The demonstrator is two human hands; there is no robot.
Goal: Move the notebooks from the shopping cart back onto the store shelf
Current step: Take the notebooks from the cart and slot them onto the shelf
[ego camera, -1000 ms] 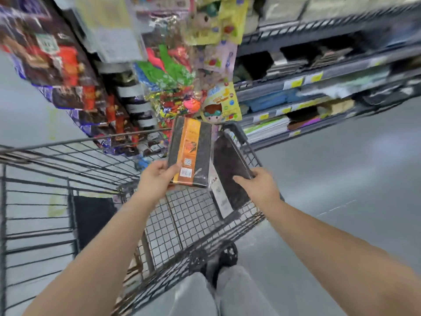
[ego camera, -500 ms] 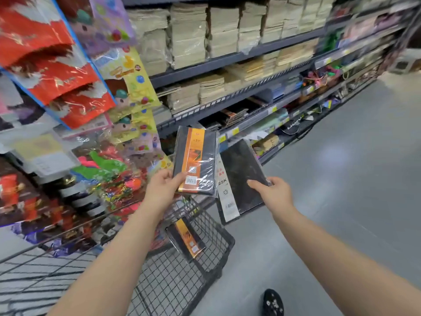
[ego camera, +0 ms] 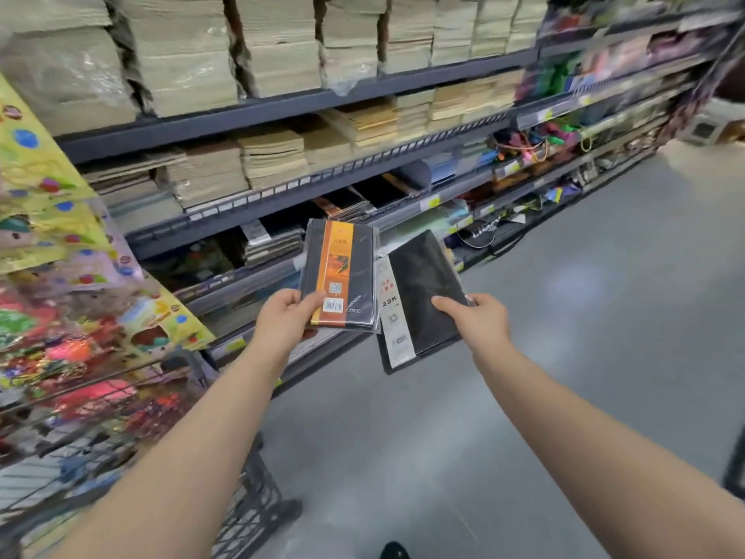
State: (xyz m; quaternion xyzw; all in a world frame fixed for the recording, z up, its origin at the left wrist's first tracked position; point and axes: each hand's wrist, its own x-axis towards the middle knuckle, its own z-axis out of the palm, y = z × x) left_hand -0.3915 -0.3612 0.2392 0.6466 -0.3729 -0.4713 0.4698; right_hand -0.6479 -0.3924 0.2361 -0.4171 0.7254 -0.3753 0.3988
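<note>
Both arms outstretched: left hand [ego camera: 284, 320] grips an orange-banded notebook [ego camera: 340, 274], right hand [ego camera: 479, 322] a black notebook [ego camera: 423, 292], before the grey store shelf [ego camera: 282, 106]

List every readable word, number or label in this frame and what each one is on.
"25K": white paper band on the black notebook in the right hand.
Orange band on the notebook in the left hand: a short number-and-"K" mark at the top, too blurred to be sure; QR code and barcode unreadable.
Shelf price tags: yellow and white, too blurred.
Hanging packets: no legible text.
</note>
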